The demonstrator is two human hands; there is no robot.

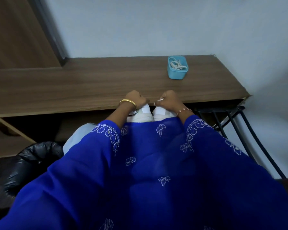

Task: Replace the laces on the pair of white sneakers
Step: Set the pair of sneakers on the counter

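Note:
Two white sneakers lie side by side in my lap at the front edge of the wooden table (90, 83), mostly hidden by my blue garment. My left hand (135, 98), with a gold bangle on its wrist, grips the left sneaker (144, 116) at its top. My right hand (170, 100) is curled over the right sneaker (161, 112) and pinches a white lace (159, 100) between its fingers. A blue plastic box (177, 67) holding pale laces stands on the table, far right.
A black metal stand (236, 120) is under the table's right end. A black bag (23, 165) lies at my lower left. Wooden shelving (8, 130) runs under the table on the left, and a white wall backs it.

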